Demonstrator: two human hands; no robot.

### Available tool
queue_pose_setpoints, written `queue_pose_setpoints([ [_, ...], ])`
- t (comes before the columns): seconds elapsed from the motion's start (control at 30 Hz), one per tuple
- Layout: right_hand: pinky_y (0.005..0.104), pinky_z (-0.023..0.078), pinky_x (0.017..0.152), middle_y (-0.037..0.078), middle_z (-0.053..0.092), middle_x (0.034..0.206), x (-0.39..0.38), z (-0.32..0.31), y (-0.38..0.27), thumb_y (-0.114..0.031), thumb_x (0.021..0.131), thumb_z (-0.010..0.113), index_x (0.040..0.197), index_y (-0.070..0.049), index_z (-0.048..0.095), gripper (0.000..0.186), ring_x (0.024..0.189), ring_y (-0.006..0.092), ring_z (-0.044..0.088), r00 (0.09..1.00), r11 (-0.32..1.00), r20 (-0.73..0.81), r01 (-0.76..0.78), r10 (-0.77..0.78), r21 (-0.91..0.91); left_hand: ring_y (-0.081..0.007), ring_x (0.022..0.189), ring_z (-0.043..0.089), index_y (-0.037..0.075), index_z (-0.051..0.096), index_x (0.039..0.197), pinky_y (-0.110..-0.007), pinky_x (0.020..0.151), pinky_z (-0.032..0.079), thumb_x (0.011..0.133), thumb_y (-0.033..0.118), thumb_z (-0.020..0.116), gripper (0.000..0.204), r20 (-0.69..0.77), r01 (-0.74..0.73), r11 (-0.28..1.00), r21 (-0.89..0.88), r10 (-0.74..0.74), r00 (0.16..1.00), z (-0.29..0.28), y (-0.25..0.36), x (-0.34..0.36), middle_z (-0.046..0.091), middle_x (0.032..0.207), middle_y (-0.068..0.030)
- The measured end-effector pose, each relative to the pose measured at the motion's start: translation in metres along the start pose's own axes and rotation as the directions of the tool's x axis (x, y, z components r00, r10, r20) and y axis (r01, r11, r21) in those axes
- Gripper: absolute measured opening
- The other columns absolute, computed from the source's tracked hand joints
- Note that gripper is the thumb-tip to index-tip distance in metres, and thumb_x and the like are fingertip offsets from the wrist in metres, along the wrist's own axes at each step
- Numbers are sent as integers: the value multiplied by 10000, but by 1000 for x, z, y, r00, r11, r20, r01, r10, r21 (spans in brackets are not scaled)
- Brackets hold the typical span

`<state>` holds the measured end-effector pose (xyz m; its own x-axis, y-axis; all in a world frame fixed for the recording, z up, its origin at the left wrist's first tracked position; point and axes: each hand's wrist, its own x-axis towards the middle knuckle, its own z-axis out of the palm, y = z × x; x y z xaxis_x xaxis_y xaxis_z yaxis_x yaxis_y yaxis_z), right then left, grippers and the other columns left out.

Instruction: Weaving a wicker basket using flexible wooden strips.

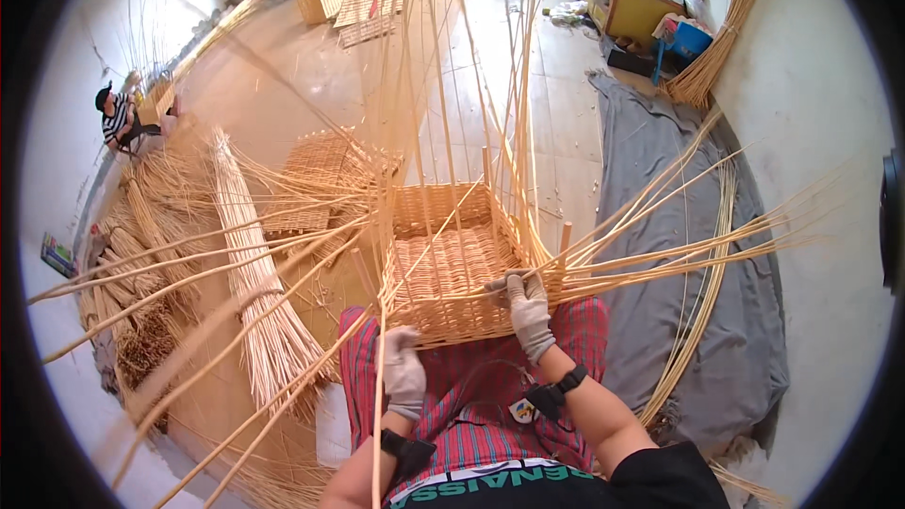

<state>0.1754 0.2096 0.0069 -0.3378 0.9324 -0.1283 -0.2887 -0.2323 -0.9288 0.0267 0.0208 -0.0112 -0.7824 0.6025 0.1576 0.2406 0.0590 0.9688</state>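
Note:
A square wicker basket rests on my lap, its near side toward me. Long willow rods rise from its walls and fan out to both sides. My left hand, in a pale work glove, is closed at the basket's near left corner, against a long willow rod running down toward me; its fingertips are partly hidden. My right hand, gloved too, grips the near wall close to the right corner, with grey fingertips over the rim. Short pegs stand at the corners.
A bundle of peeled rods lies at left, beside heaps of loose willow. Another woven piece sits beyond the basket. Grey cloth covers the floor at right, with rods on it. A person sits far left.

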Motion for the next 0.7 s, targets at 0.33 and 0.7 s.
queue_pose_setpoints([
  [0.33, 316, 548, 743, 143, 704, 1000, 50, 87, -49, -42, 974, 600, 1327, -69, 504, 367, 894, 180, 680, 681, 379, 430, 707, -593, -597, -142, 612, 680, -1, 655, 1119, -306, 538, 537, 1001, 371, 612, 393, 342, 267, 953, 143, -301, 890, 59, 7, 76, 696, 803, -72],
  [0.7, 404, 593, 793, 68, 559, 749, 13, -23, -26, -168, 1093, 392, 1014, -55, 474, 160, 727, 197, 641, 980, 981, -78, 180, -185, -69, -91, 688, 600, 44, 665, 980, -274, 637, 506, 864, 277, 806, 296, 297, 239, 941, 239, -305, 905, 69, 63, 105, 659, 758, -23],
])
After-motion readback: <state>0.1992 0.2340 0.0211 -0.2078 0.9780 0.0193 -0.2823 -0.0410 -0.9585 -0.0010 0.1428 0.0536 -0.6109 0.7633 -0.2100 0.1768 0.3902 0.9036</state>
